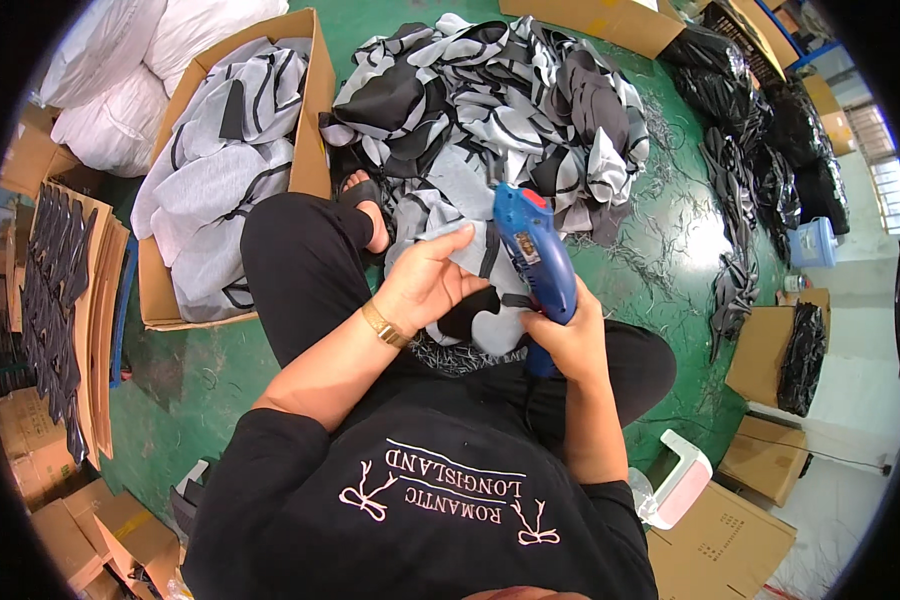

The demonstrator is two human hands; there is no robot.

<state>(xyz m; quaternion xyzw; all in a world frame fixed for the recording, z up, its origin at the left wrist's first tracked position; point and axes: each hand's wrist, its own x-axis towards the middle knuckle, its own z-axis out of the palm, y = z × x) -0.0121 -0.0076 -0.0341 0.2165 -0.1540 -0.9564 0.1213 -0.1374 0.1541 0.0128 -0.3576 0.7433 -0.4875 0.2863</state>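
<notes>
My right hand (576,335) is wrapped round a blue handheld power tool (537,245) with a red button on top. A small metal tip (496,170) points away from me at its far end. My left hand (425,280), with a gold watch (385,325) on the wrist, pinches a grey fabric piece (467,250) with black trim beside the tool. The held piece merges with a big heap of grey and black fabric pieces (490,100) on the floor ahead of my lap. The tool partly hides the fabric behind it.
A cardboard box (315,110) full of the same fabric stands at my left. Beyond it are white sacks (120,115). Black pieces (55,250) hang over stacked cardboard at far left. Thread scraps (660,240) litter the green floor. Black plastic bags (800,110) line the right.
</notes>
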